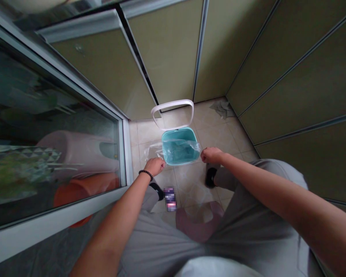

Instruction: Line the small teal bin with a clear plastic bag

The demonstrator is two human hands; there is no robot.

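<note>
A teal trash bin [180,132] stands on the floor in front of me, its pale rim ring [172,104] tipped up at the back edge. A clear plastic bag [173,144] stretches across the bin's mouth and spills over its left side. My left hand [156,167], with a dark bead bracelet on the wrist, is closed on the bag at the bin's near left corner. On the other side, my right hand [212,154] is closed at the bag's right edge, just beside the bin. The bag's exact grip points are partly hidden by my fingers.
Cabinet doors [167,50] line the back and right. A grey rag [222,109] lies in the corner. Left of me is a glass door [54,115] with an orange bucket behind it. A blurred purple package [170,199] and a pink curved object [198,227] lie near my feet.
</note>
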